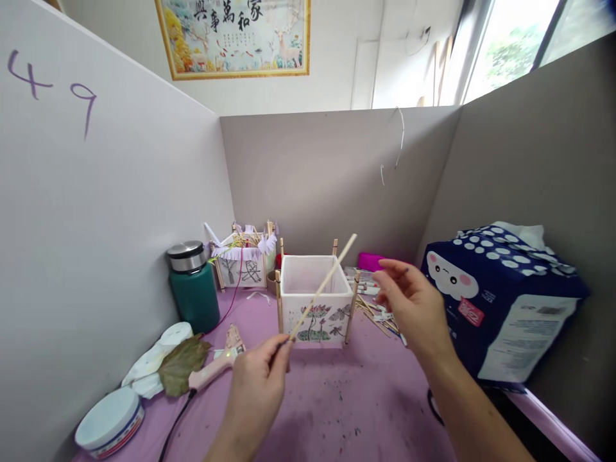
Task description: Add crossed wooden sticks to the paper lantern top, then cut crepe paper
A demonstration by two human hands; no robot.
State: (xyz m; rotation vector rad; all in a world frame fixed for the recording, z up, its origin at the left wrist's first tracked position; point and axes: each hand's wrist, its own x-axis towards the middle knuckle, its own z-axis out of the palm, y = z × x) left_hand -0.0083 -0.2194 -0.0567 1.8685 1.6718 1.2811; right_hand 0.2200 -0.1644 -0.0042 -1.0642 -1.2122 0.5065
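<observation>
Head view: my left hand (260,377) pinches a pale stick (323,289).
I grip its near end, probably to leave its length free; my right hand (419,309) hangs with fingers loosely parted. Beyond, the square white box (330,316), pink-flowered, stands upright on the purple worktop (317,410), sticks at its corners (353,308).

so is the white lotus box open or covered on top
Open: nothing covers the white lotus box, and its inner walls show behind the stick in the left hand.
</observation>
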